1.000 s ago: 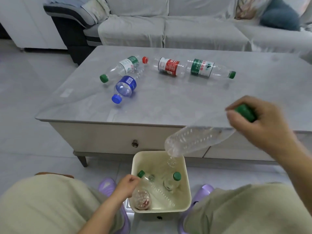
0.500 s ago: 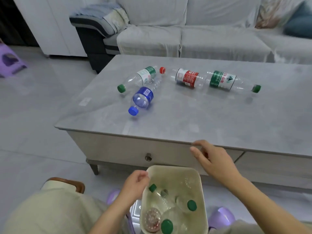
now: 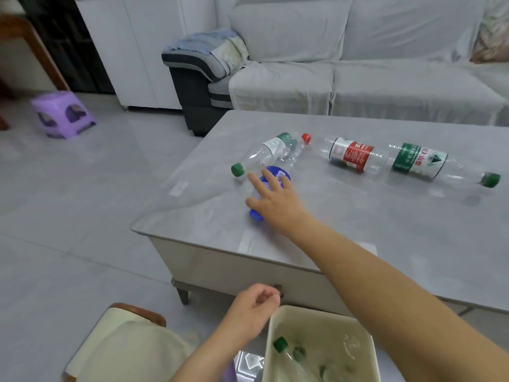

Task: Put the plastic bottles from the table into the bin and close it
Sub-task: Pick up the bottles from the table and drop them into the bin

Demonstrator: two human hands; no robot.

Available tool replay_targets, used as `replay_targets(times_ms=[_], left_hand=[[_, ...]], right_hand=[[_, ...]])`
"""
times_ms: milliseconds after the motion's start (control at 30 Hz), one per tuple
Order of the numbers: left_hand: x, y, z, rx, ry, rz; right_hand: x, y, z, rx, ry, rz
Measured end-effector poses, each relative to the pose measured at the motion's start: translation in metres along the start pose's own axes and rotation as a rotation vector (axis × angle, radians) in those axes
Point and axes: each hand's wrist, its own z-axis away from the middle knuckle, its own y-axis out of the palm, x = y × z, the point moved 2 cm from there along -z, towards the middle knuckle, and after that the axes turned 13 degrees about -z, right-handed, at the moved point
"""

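Observation:
Several clear plastic bottles lie on the grey table [image 3: 385,230]: a small blue-capped bottle [image 3: 278,172], a green-capped bottle [image 3: 263,154] just behind it, a red-label bottle [image 3: 352,155] and a large green-label bottle [image 3: 418,161] to the right. My right hand [image 3: 275,202] reaches over the blue-capped bottle with fingers spread, covering its middle. The cream bin [image 3: 316,311] stands open on the floor below the table's front edge, with bottles [image 3: 281,344] inside. My left hand [image 3: 250,312] hovers loosely curled beside the bin's left corner, holding nothing that I can see.
A white sofa [image 3: 358,64] runs behind the table. A purple stool [image 3: 63,114] stands on the tiled floor at far left, near a white cabinet [image 3: 132,51]. A wood-edged seat [image 3: 132,312] and my knee are at bottom left.
The bottle my right hand held went into the bin. That hand then rose from the bin to the table and now spreads over the blue-capped bottle. My view shifted left.

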Motion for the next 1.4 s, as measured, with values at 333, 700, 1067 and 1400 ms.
replay_targets(times_ms=[333, 700, 1067, 1400], left_hand=[[0.022, -0.003, 0.017, 0.003, -0.091, -0.025], [0.053, 0.074, 0.026, 0.254, -0.418, 0.009], [0.078, 0.122, -0.019, 0.112, -0.667, 0.187], [0.114, 0.159, -0.048, 0.113, -0.847, 0.344]], right_hand=[[-0.007, -0.182, 0.118, -0.612, 0.133, -0.842], [-0.029, -0.098, 0.267, -0.256, 0.647, -1.066], [-0.037, -0.037, 0.307, -0.082, 0.735, -1.062], [-0.047, -0.006, 0.286, -0.025, 0.828, -1.113]])
